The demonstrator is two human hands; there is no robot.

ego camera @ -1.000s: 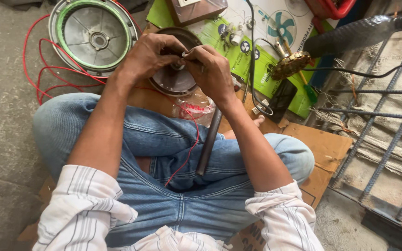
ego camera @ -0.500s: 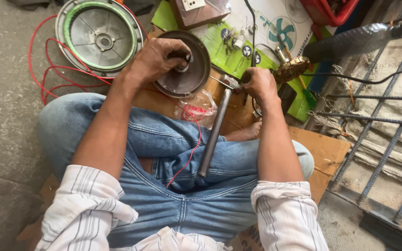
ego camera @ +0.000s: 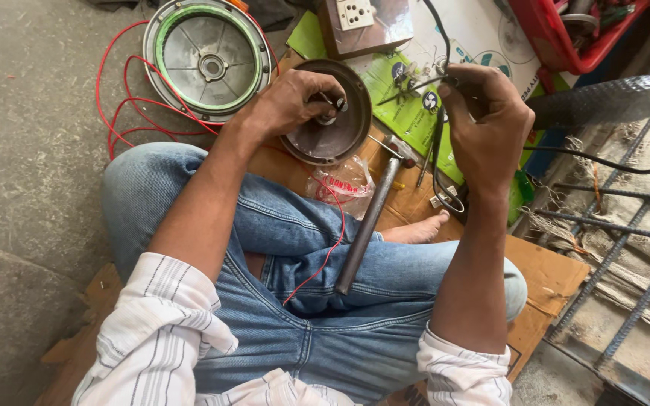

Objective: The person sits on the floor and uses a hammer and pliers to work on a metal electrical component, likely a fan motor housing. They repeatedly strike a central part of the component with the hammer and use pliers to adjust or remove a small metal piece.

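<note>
One metal hammer (ego camera: 366,225) lay across my crossed legs, its head toward the cardboard sheet (ego camera: 547,274) under me. Beside it sat one small plastic bag (ego camera: 344,184). My left hand (ego camera: 287,105) had its fingers clamped on the centre of one brown motor cover (ego camera: 340,135). My right hand (ego camera: 487,124) pinched one black cable (ego camera: 438,150). Farther off, one green-ringed motor housing (ego camera: 206,59) rested on the concrete floor, ringed by red wire (ego camera: 114,98).

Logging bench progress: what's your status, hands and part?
Left hand gripping round dark metal motor cover at its hub. Right hand holding thin black tool. Grey steel hammer resting across lap.
</note>
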